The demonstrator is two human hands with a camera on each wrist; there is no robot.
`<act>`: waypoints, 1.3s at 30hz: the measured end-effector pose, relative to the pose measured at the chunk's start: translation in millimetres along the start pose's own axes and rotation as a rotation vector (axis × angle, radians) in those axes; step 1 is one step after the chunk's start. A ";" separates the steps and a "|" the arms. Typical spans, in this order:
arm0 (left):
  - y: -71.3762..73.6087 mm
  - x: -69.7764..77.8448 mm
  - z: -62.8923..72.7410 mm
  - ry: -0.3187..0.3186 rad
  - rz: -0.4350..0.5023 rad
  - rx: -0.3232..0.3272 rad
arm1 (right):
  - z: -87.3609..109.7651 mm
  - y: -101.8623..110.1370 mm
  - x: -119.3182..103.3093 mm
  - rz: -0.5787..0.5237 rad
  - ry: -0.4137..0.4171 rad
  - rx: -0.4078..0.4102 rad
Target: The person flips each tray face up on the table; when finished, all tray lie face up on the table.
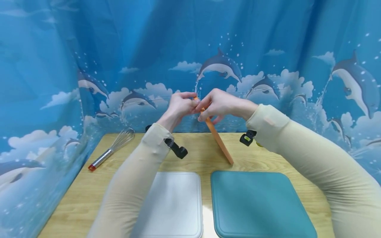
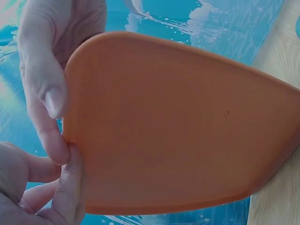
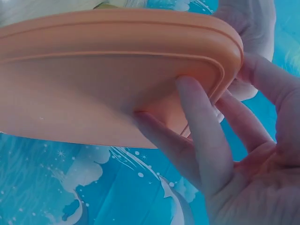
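An orange cutting board (image 1: 219,138) with rounded corners and a rimmed edge stands tilted on edge, its lower corner close to the tabletop. At its raised end, my left hand (image 1: 182,105) pinches the edge on the far side. Just nearer, my right hand (image 1: 218,103) grips the same end, thumb on the left face. The left wrist view shows the broad face of the orange cutting board (image 2: 183,126), with fingers of both hands meeting at its edge. Two fingers of the right hand (image 3: 253,173) press its other face in the right wrist view.
A white cutting board (image 1: 175,205) and a teal cutting board (image 1: 259,203) lie side by side on the wooden table (image 1: 77,201). A whisk (image 1: 111,148) lies at the back left. Behind hangs a blue dolphin-print curtain (image 1: 166,39). Something yellow (image 1: 259,144) peeks from under the right sleeve.
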State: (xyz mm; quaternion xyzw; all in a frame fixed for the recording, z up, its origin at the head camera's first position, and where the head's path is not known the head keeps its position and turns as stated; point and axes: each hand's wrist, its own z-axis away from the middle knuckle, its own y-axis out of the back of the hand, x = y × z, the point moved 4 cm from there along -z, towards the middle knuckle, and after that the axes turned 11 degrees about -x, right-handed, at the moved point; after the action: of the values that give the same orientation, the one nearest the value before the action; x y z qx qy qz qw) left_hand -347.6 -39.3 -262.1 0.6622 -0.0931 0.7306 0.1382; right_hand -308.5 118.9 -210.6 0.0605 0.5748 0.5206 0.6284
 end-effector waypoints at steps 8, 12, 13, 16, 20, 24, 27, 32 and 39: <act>-3.1 3.3 -1.9 -0.017 -0.037 0.003 | -3.9 2.3 -10.6 0.124 -0.076 0.027; -4.4 5.0 -1.7 -0.032 -0.024 -0.014 | -2.1 7.3 -11.4 0.168 -0.078 0.019; -4.7 5.4 -1.5 -0.040 -0.016 -0.021 | -1.4 9.1 -11.0 0.172 -0.077 0.018; -5.5 6.3 -0.9 -0.062 0.009 -0.041 | 1.1 14.8 -8.1 0.177 -0.083 0.018; -5.3 5.6 0.2 -0.082 0.031 -0.055 | 5.9 24.5 -3.2 0.178 -0.096 0.031; -3.5 0.7 0.5 -0.071 0.024 -0.056 | 12.7 38.1 5.3 0.190 -0.119 0.059; -1.8 -5.1 0.2 -0.057 0.013 -0.065 | 18.6 49.6 14.5 0.221 -0.146 0.099; 5.6 -18.0 1.8 -0.040 -0.015 -0.061 | 28.0 69.5 37.7 0.233 -0.227 0.163; 21.0 -49.6 4.6 0.034 -0.040 -0.062 | 46.8 90.6 81.7 0.103 -0.281 0.196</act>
State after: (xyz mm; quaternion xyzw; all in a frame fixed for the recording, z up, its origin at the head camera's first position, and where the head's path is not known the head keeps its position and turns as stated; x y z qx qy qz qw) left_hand -345.9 -64.5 -309.9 0.6470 -0.1000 0.7354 0.1749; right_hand -341.3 243.3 -187.9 0.2227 0.5255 0.4800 0.6662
